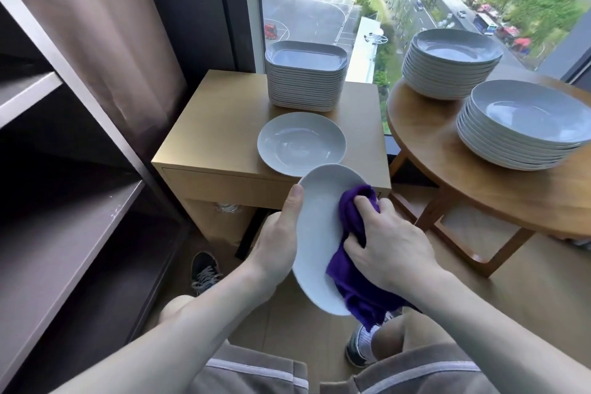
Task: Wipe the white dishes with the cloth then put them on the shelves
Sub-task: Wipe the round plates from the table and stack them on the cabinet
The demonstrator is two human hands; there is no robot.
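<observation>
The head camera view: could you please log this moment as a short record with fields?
left hand: grips the rim of a tilted white dish
right hand: presses a purple cloth onto that dish
cabinet top: one loose round plate; behind it a stack of rectangular dishes
round table: two stacks of round plates
shelves: at left, no dishes visible on them
stage: wiping; held dish not yet shelved
</observation>
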